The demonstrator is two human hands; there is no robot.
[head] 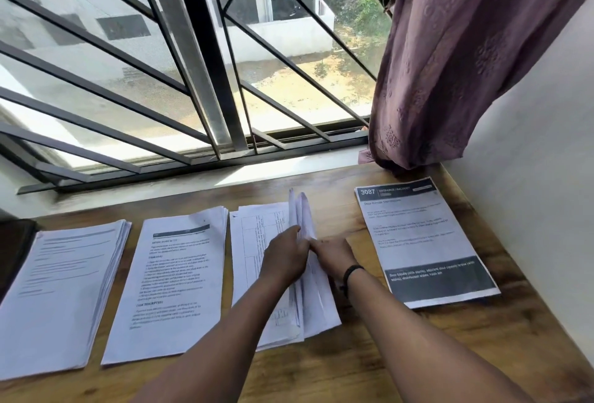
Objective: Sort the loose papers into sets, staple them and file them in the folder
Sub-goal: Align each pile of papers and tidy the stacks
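Observation:
Several paper stacks lie in a row on a wooden table [418,354]. A thick stack [61,290] is at the far left. Right of it lies a second stack [170,280] with printed text. The third stack [254,242] shows a table form. Both hands meet over its right side. My left hand [284,258] and my right hand [334,256] pinch a bundle of sheets [302,219] that stands on edge, its pages fanned. A printed sheet headed "3087" [424,242] lies at the right. No stapler or folder is in view.
A barred window [193,65] runs along the table's far edge. A purple curtain [466,65] hangs at the right and touches the table's back corner. A white wall [540,209] bounds the table's right side. A dark object [13,248] sits at the left edge.

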